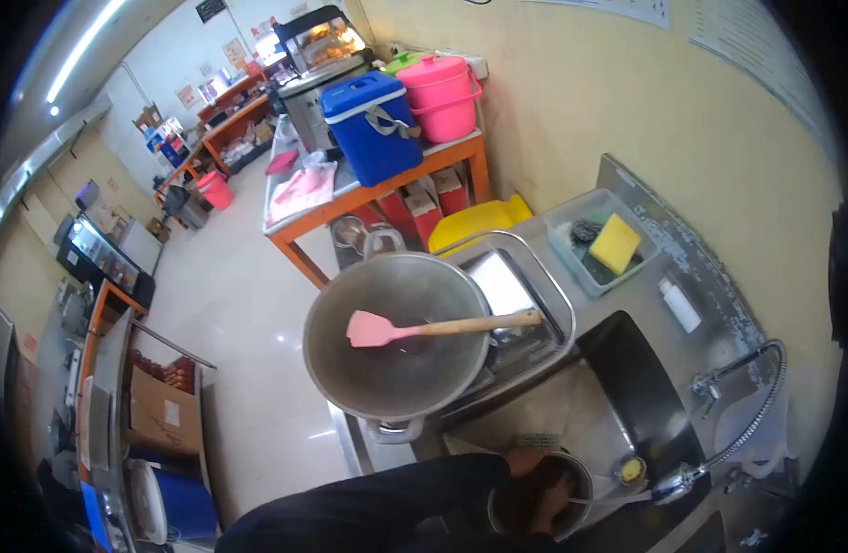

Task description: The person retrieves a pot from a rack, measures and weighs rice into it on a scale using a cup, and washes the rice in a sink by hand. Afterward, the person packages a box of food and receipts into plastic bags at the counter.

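Both of my hands are low in the frame, at a round metal pot (585,477) in the sink (571,401). My left hand (527,460) is at the pot's upper rim, its fingers hidden. Inside the pot, my right hand (555,502) is partly visible, with its fingers too blurred to make out. Water from the spray faucet (672,484) runs toward the pot. A large grey pot (396,387) stands beside the sink, with a pink spatula (373,329) with a wooden handle lying across it.
A metal rack (569,318) adjoins the large pot. A plastic tub (585,272) holds a yellow sponge (615,244) and a dark scrubber. A white bottle (680,306) lies on the counter. Beyond are a blue cooler (373,134) and a pink bucket (445,101) on a table.
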Demonstrator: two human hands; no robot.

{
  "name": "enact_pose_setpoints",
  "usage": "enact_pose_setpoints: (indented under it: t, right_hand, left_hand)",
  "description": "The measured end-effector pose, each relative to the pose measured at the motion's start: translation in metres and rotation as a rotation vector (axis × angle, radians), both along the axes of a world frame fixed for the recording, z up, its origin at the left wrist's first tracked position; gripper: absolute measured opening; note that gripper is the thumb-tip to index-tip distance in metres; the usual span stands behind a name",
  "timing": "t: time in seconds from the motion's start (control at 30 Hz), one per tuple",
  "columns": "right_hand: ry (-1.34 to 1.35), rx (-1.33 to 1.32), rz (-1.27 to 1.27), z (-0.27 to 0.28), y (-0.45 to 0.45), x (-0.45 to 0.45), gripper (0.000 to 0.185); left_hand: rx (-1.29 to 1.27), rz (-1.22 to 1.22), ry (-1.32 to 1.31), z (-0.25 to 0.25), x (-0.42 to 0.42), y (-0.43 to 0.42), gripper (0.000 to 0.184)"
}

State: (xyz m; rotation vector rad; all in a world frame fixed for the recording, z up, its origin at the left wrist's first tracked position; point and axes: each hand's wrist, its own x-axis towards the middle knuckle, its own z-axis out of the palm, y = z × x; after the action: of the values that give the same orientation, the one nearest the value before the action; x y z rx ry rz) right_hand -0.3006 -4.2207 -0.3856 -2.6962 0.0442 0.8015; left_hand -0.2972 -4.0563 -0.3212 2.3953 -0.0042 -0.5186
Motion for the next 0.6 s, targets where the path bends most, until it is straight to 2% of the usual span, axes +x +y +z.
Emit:
enact_pose_setpoints:
  t: [0.03, 0.07, 0.13, 0.17, 0.2, 0.27, 0.33, 0.4, 0.43, 0.47, 0.5, 0.53, 0.6]
  right_hand:
    - [0.069, 0.099, -0.079, -0.002, -0.004, 0.009, 0.062]
    - [-0.027, -0.013, 0.036, -0.011, -0.003, 0.007, 0.063]
    - [-0.159, -0.268, 0.238, -0.027, -0.021, -0.03, 0.064]
    - [-0.105, -0.276, 0.174, 0.01, -0.016, -0.049, 0.066]
    - [-0.058, -0.291, 0.106, 0.063, 0.001, -0.066, 0.068]
    - [0.014, -0.237, 0.027, 0.033, 0.021, -0.094, 0.06]
    - [-0.386, 0.082, -0.03, -0.051, 0.031, -0.111, 0.053]
    - [-0.082, 0.054, -0.058, -0.015, 0.041, -0.063, 0.049]
    - [-0.193, 0.046, -0.007, -0.01, 0.031, -0.047, 0.045]
    - [-0.271, 0.033, 0.085, -0.004, 0.016, -0.049, 0.042]
    - [-0.127, -0.069, 0.073, 0.009, 0.003, -0.04, 0.043]
    - [0.008, -0.163, 0.093, 0.016, -0.006, -0.035, 0.044]
    - [0.035, -0.313, 0.116, 0.043, -0.001, -0.063, 0.045]
  left_hand:
    - [0.015, -0.019, 0.037, 0.01, 0.0, 0.003, 0.032]
    - [0.037, -0.049, 0.08, 0.017, 0.001, 0.005, 0.033]
    - [-0.125, 0.057, -0.013, -0.032, -0.006, 0.01, 0.036]
    - [-0.218, 0.102, -0.052, -0.051, -0.01, 0.0, 0.038]
    - [-0.201, 0.089, 0.053, -0.033, -0.01, -0.005, 0.038]
    - [-0.168, 0.078, 0.207, 0.011, 0.0, 0.006, 0.04]
    - [-0.133, 0.079, 0.253, 0.011, 0.0, 0.007, 0.037]
    - [-0.017, 0.01, 0.242, -0.016, 0.007, 0.009, 0.036]
    - [0.079, -0.031, 0.232, -0.027, 0.008, 0.014, 0.038]
    - [0.088, -0.101, 0.228, -0.01, 0.014, 0.012, 0.04]
    - [0.102, -0.138, 0.24, 0.011, 0.018, 0.011, 0.043]
    - [0.165, -0.182, 0.269, 0.004, 0.015, 0.009, 0.045]
    - [0.222, -0.203, 0.251, -0.01, 0.015, 0.005, 0.049]
